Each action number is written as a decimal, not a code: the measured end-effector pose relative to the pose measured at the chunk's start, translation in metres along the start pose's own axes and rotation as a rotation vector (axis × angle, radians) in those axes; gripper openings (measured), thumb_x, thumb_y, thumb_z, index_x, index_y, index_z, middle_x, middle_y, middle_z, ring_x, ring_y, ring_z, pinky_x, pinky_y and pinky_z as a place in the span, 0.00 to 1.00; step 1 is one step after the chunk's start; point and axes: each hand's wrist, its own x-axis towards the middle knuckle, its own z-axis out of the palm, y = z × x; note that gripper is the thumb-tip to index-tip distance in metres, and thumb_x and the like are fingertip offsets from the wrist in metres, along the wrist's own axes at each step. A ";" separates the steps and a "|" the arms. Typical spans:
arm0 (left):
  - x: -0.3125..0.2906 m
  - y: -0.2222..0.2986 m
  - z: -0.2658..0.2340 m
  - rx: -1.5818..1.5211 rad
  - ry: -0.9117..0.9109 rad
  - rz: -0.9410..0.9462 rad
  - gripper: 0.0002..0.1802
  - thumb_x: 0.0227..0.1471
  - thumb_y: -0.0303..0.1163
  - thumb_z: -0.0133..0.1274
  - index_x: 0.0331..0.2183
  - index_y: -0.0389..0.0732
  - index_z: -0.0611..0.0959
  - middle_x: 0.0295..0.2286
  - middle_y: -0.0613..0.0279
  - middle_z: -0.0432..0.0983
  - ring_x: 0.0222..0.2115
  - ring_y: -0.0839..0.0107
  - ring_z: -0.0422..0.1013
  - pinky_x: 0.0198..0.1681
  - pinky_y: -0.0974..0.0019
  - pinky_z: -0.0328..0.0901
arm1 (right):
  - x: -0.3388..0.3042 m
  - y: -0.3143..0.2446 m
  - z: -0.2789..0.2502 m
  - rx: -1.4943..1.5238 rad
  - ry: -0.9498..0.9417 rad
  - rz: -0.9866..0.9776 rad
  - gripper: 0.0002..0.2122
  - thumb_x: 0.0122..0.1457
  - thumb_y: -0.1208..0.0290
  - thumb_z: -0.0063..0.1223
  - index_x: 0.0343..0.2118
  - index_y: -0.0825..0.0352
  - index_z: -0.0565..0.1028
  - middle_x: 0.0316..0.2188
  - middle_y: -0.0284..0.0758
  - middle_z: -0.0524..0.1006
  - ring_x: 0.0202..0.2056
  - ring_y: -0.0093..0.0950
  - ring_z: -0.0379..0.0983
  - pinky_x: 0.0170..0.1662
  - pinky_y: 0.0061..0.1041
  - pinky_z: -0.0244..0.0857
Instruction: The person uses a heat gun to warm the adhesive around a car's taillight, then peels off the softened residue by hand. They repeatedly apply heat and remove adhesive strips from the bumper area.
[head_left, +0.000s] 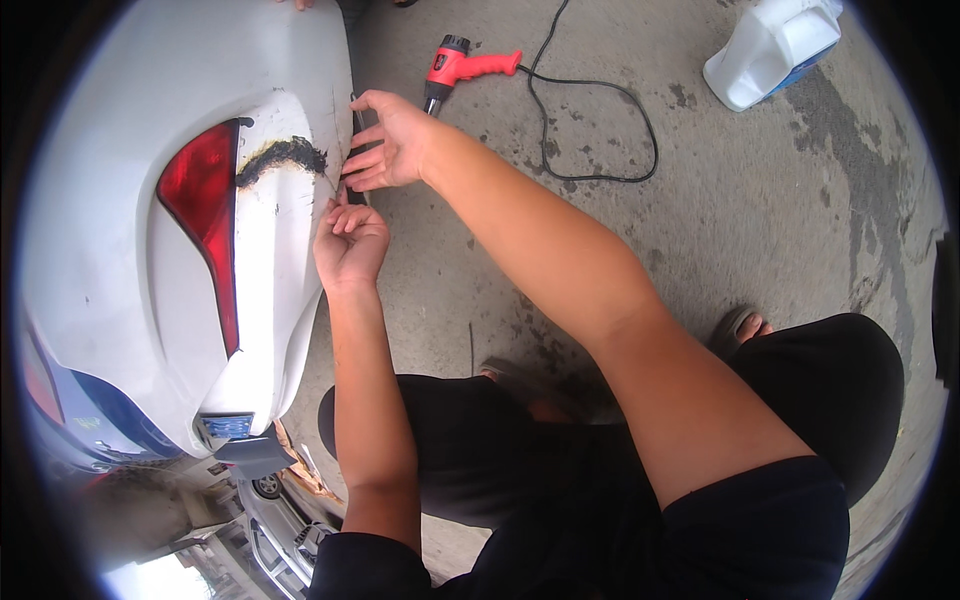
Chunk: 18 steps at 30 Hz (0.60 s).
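A white car bumper [272,300] fills the left side, with a red tail light [205,200] set in it. A dark, scorched-looking scuff [285,158] runs from the light toward the bumper's edge. My left hand [352,245] is at that edge, fingers curled, with thumb and index finger seeming to pinch it. Just beyond, my right hand [390,145] has its fingers spread and its fingertips against or just behind the edge. What lies behind the edge there is mostly hidden.
A red heat gun [470,65] lies on the concrete floor [720,230] past my right hand, its black cord [655,140] looped. A white plastic jug [765,55] stands at the far right. Another person's fingers [298,3] touch the car's far end. A cardboard piece [300,465] lies lower left.
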 end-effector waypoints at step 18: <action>0.046 0.054 -0.055 0.379 0.176 0.053 0.16 0.69 0.27 0.46 0.55 0.34 0.75 0.22 0.73 0.59 0.20 0.81 0.56 0.25 0.74 0.57 | 0.058 0.012 -0.019 -0.006 -0.068 -0.033 0.52 0.51 0.42 0.51 0.74 0.71 0.50 0.71 0.65 0.53 0.70 0.63 0.51 0.72 0.60 0.39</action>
